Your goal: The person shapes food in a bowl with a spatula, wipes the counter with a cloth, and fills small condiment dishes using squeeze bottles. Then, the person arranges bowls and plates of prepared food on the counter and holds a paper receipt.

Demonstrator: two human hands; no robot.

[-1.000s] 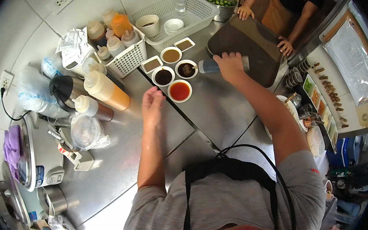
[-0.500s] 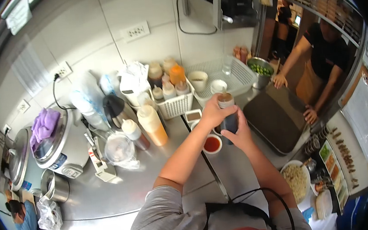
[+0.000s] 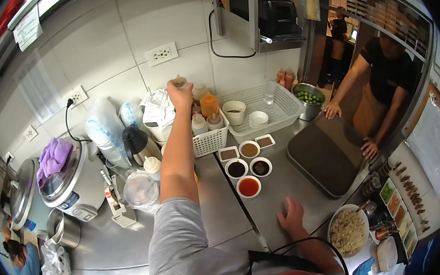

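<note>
The left hand grasps a translucent-topped plastic bottle near the white perforated plastic basket, apparently a placing step needing careful lowering, while the right hand holds nothing.

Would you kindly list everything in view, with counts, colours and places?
Held bottle: one, colour mostly hidden, in the left hand
Round sauce bowls: four, white, mid-counter
Rectangular dishes: two, white, beside them
Bottle basket: one, white, near the wall
Squeeze bottles: several, mixed colours, in it
Wide basket: one, pale, right of that basket
Metal bowl with green fruit: one, silver, back right
Tray: one, dark brown, right side
Food bowl: one, white, lower right
Small containers: many, mixed colours, right
Lidded cookers: two, greyish, left
Cloth: one, purple, on a cooker
Outlets: four, white, wall
Co-workers: at least three, black or blue tops, right and lower left
Left hand: one, bare, raised before the wall
Right hand: one, bare, over the counter
</note>
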